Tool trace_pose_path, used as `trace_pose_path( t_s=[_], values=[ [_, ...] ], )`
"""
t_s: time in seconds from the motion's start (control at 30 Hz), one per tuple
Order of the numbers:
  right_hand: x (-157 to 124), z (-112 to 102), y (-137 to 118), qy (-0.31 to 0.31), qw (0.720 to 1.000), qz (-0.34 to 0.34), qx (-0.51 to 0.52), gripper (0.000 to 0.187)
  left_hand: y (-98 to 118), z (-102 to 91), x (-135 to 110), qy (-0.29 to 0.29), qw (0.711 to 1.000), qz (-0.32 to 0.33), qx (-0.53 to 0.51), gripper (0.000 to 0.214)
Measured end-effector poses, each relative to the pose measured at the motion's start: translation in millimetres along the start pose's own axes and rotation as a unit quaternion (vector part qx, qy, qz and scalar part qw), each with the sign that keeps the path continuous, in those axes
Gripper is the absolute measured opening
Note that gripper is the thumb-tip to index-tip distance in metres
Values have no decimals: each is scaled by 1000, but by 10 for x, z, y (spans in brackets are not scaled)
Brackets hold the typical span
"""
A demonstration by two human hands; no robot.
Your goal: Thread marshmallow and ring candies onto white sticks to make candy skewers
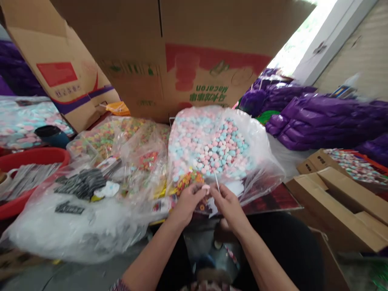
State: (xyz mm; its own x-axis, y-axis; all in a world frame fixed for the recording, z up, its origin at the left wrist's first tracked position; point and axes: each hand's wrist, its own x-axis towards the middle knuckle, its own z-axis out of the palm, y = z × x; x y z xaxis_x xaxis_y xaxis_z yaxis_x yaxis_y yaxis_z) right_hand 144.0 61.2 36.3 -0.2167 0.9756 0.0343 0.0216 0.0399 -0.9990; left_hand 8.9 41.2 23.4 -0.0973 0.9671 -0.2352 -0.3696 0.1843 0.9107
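The sweet (205, 187) is pale pink, the stick (216, 182) white. The candies (222, 149) mix pink, light blue and white; the gummies (106, 137) mix green, orange and yellow, and the rings (190, 178) are orange, yellow, green and red. The big box (130, 32) is brown with a red band and green lettering; the left box (27, 24) is brown with a red block and purple stripe. The tub (62, 154) is red, the cup (56, 138) dark blue, the bundles (327, 119) glossy purple.
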Motion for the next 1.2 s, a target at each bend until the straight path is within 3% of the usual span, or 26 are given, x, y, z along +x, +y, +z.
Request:
trace_pose_path(
  t_s=[0.1, 0.23, 0.4, 0.63, 0.87, 1.0, 1.2],
  values=[
    [-182, -64, -26, -4, 996, 66, 62, 35, -75, 3, 0, 34, 998, 1, -46, 32],
    [-450, -189, -59, -66, 991, 115, 7, 43, -133, -7, -28, 63, 992, -14, -108, 33],
    [-639, -257, -13, -132, 980, 79, -127, 44, -183, 24, -65, 21, 981, -39, -188, 40],
    [-648, -246, 48, -125, 979, 51, -156, 43, -286, 58, -75, 5, 977, -41, -210, 42],
    [-641, -272, 56, -107, 978, 73, -161, 44, -350, 75, -85, 1, 989, 14, -146, 39],
    [-626, -271, 83, -95, 979, 102, -150, 43, -399, 40, -81, 19, 995, 91, -19, 30],
    [-615, -196, 72, -77, 977, 186, -66, 45, -471, 23, -146, 51, 963, 205, 169, 17]
  ],
)
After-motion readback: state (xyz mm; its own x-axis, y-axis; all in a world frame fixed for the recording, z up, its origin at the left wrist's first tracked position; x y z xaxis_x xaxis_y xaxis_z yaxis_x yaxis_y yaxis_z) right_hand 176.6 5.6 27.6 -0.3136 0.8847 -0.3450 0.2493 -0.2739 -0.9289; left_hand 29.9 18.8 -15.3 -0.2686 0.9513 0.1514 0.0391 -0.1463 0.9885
